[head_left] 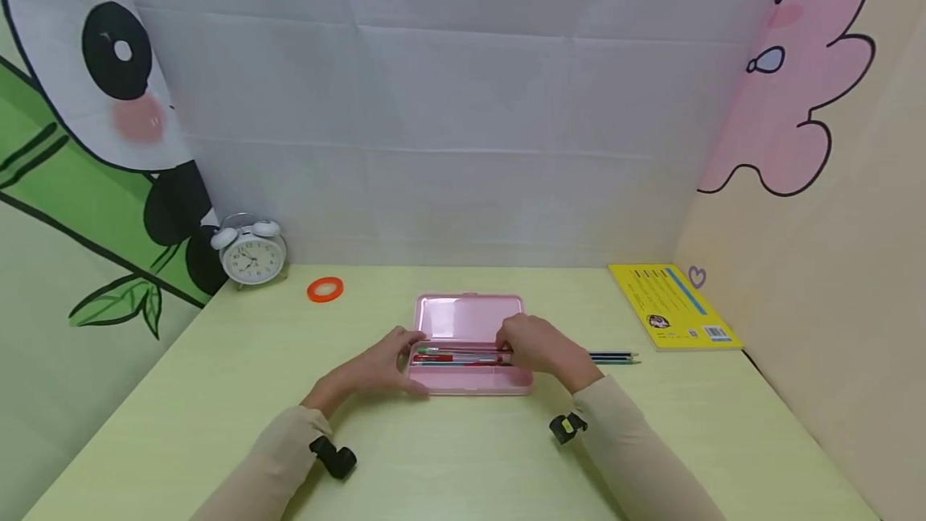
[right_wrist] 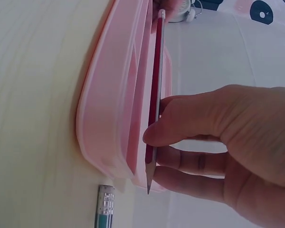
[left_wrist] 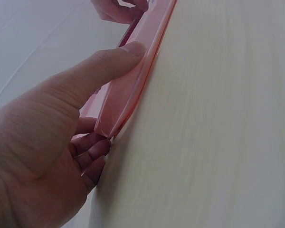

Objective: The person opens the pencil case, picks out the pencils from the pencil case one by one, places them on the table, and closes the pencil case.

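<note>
A pink pencil case (head_left: 473, 382) lies with its lid (head_left: 466, 318) raised at the back. Several pens and pencils (head_left: 456, 358), some red and one greenish, show in its rear part. At the left end of the case, my left hand (head_left: 379, 364) grips it, thumb on the front side and fingers around the far corner, as the left wrist view shows. Over the right end, my right hand (head_left: 531, 342) pinches a dark red pencil (right_wrist: 156, 80) between thumb and fingers. Its sharpened tip points toward the right end of the case.
Dark and green pencils (head_left: 613, 358) lie right of the case, partly behind my right wrist. A yellow book (head_left: 669, 308) rests at the back right. An orange tape ring (head_left: 325, 289) and a white alarm clock (head_left: 253, 258) are at the back left, before a white backdrop (head_left: 463, 103).
</note>
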Action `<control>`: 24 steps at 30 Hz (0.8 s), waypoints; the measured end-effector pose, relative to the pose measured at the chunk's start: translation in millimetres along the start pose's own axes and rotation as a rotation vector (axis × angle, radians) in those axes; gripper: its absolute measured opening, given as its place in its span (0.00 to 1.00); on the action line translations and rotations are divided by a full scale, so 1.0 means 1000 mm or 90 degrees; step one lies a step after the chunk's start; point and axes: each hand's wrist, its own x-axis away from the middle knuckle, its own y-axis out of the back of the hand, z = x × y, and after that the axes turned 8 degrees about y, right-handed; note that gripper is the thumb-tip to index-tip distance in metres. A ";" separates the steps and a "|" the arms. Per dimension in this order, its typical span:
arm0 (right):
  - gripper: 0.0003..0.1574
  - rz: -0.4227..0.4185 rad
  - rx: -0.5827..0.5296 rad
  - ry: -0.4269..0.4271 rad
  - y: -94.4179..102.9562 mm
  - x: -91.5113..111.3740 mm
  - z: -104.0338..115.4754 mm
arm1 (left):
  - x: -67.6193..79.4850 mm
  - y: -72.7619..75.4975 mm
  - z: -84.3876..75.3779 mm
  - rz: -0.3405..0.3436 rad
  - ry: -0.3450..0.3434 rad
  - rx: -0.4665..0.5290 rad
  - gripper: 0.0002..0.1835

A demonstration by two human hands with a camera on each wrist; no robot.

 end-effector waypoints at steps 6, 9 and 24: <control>0.11 0.008 -0.002 0.002 0.003 0.002 -0.002 | -0.001 0.000 0.000 0.001 0.005 -0.001 0.52; 0.17 0.013 -0.023 0.000 0.004 0.006 -0.004 | -0.002 -0.001 0.001 0.002 0.007 -0.003 0.51; 0.16 -0.039 -0.022 0.000 0.016 0.055 -0.038 | -0.002 0.001 -0.001 -0.001 0.002 -0.008 0.52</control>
